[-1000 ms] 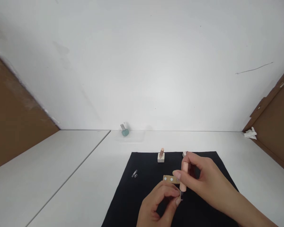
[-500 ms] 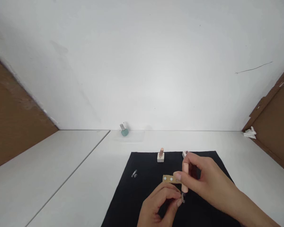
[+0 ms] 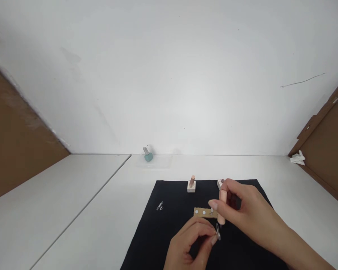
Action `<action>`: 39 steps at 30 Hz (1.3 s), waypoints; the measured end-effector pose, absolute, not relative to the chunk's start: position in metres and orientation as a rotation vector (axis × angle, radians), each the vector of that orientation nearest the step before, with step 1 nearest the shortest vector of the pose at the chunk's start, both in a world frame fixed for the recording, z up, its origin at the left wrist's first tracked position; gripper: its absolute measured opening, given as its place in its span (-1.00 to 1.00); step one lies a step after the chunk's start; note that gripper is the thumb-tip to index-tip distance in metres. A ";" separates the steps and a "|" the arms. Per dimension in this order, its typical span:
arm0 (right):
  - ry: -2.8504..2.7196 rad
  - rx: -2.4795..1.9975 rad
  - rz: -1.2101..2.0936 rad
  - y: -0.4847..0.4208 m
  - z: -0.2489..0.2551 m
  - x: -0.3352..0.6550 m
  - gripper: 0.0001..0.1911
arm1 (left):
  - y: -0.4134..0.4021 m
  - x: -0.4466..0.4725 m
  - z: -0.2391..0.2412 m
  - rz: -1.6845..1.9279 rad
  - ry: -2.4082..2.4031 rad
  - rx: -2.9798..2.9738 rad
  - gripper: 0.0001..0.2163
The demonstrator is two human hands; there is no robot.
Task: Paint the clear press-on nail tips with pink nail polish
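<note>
My right hand (image 3: 239, 204) pinches a nail polish brush (image 3: 222, 208) by its pink cap, with the dark brush end pointing down. Below it, my left hand (image 3: 190, 242) grips a small shiny, clear ring-like piece (image 3: 218, 232) between thumb and fingertips. The brush tip is at or very near this piece; whether they touch I cannot tell. Just behind my hands lies a tan strip (image 3: 199, 213) with white dots, partly covered by my right hand. A whitish nail polish bottle (image 3: 220, 183) stands behind my right hand, partly hidden.
A black cloth (image 3: 154, 240) covers part of the white table (image 3: 81, 195). On it are a white square bottle with a pink cap (image 3: 191, 186) and small clear pieces (image 3: 160, 206). A teal bottle (image 3: 148, 156) leans by the wall; crumpled white tissue (image 3: 298, 158) lies right.
My right hand has lifted slightly and shifted a little right with the brush, uncovering more of the tan strip. In my left fingers, the small piece is turned and shows more clearly.
</note>
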State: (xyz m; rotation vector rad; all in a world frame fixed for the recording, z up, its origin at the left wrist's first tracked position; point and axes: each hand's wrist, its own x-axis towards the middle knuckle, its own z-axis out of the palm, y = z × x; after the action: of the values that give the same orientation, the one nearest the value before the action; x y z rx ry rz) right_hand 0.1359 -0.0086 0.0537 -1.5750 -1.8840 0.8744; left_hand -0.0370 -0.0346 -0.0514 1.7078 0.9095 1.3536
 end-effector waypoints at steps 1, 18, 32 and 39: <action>-1.905 -1.579 0.904 -0.009 0.055 0.135 -0.67 | -0.034 -0.037 -0.051 1.350 0.920 1.707 -0.78; -1.904 -1.584 0.887 -0.010 0.054 0.136 -0.67 | -0.034 -0.035 -0.056 1.337 0.936 1.701 -0.80; -1.879 -1.616 0.875 -0.008 0.057 0.136 -0.66 | -0.035 -0.036 -0.049 1.308 0.953 1.635 -0.82; -1.903 -1.599 0.885 -0.008 0.054 0.133 -0.66 | -0.039 -0.031 -0.040 1.211 0.894 1.182 -0.90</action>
State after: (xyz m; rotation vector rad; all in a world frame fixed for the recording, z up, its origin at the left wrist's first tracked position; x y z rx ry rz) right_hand 0.1333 -0.0081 0.0541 -1.5993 -1.9034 0.8848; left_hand -0.0306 -0.0386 -0.0401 1.1818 0.8936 1.2107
